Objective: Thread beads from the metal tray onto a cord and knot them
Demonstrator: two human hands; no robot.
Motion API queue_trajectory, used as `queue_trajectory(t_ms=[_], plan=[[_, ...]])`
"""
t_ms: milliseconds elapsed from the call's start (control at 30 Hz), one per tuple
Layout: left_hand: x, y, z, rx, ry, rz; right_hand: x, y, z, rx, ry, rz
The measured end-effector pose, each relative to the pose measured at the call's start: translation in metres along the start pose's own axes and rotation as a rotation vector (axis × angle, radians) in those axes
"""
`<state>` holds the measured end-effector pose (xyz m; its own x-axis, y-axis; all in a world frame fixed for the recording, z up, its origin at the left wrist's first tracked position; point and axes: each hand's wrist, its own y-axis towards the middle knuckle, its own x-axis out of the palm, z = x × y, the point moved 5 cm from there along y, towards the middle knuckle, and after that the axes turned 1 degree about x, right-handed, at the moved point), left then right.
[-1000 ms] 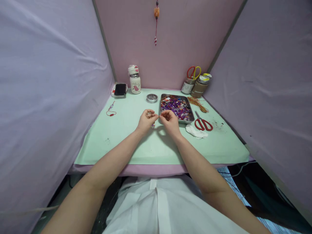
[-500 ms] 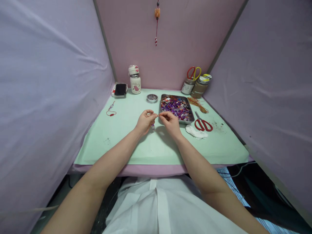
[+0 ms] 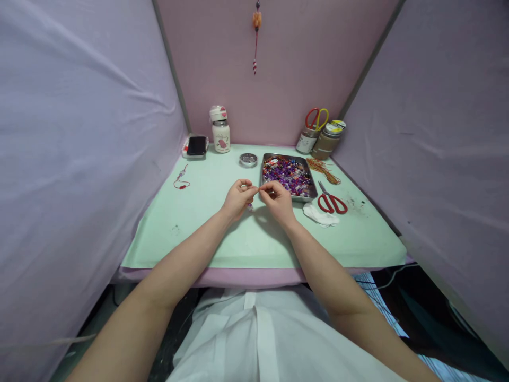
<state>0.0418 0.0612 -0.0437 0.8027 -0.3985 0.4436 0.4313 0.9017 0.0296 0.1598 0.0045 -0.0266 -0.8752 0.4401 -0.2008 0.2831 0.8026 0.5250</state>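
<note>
My left hand (image 3: 238, 199) is closed in a pinch above the mat. A short string of purple and clear beads (image 3: 249, 207) hangs below its fingers. Thumb and forefinger of my right hand (image 3: 279, 201) are pressed together, with their tips almost meeting those of the left. Whatever lies between the right fingertips is too small to make out. Just behind the right hand stands a metal tray (image 3: 317, 195) full of mostly purple loose beads (image 3: 288, 174), its near left corner partly covered by that hand.
Red-handled scissors (image 3: 332, 203), a crumpled white tissue (image 3: 320, 215) and orange cords (image 3: 324, 171) lie to the right. A small round container (image 3: 248, 159), a bottle (image 3: 220, 132), a phone (image 3: 197, 145) and a red beaded cord (image 3: 182, 180) are farther left. Jars (image 3: 326, 140) stand at the back right.
The fingertips of both hands have come slightly closer together. The hanging beads show a little less below my left hand. Everything else stays in place.
</note>
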Motion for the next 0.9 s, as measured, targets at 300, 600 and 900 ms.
queue_trajectory(t_ms=[300, 600, 900], plan=[[0.001, 0.001, -0.001, -0.012, -0.019, -0.030, 0.005, 0.000, 0.016, 0.328, 0.299, 0.001], [-0.001, 0.001, 0.002, -0.024, -0.049, -0.036, 0.019, -0.007, 0.018, 0.661, 0.527, -0.183], [0.000, 0.001, -0.004, -0.100, -0.033, -0.085, 0.024, -0.012, 0.024, 0.735, 0.538, -0.315]])
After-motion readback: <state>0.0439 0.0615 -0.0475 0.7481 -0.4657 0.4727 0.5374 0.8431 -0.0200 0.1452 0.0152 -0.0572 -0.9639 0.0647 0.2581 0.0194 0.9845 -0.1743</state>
